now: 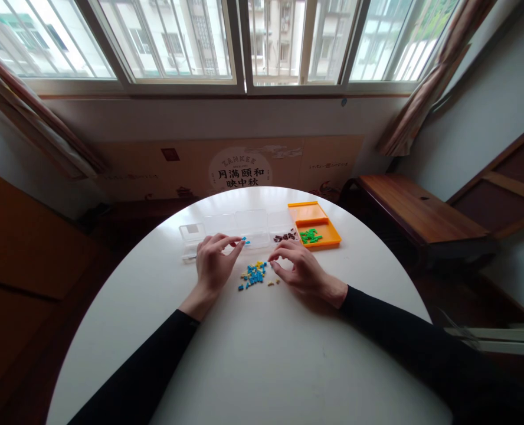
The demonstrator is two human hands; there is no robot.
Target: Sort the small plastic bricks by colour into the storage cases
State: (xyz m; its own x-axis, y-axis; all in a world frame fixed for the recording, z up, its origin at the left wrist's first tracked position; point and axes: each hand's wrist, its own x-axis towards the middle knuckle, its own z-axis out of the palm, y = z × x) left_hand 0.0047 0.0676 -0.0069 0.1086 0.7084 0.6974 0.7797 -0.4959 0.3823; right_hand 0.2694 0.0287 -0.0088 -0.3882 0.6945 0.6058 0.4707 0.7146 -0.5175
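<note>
My left hand [214, 263] pinches a small blue brick [244, 239] between thumb and forefinger, over the front of a clear plastic case [235, 221]. Another blue piece shows just beside those fingertips. My right hand [300, 268] has its thumb and forefinger curled together beside the pile; whether a tiny pale piece is between them I cannot make out. Between my hands lies a loose pile of blue bricks [255, 274] mixed with yellow bricks [259, 264]. A few cream pieces [271, 283] sit apart, near my right thumb.
Dark brown bricks [285, 236] are heaped at the right end of the clear case. Beside them an open orange box [333, 237] holds green bricks [310, 236]. All this stands on a round white table [244, 354]. A wooden bench [403, 200] is beyond on the right.
</note>
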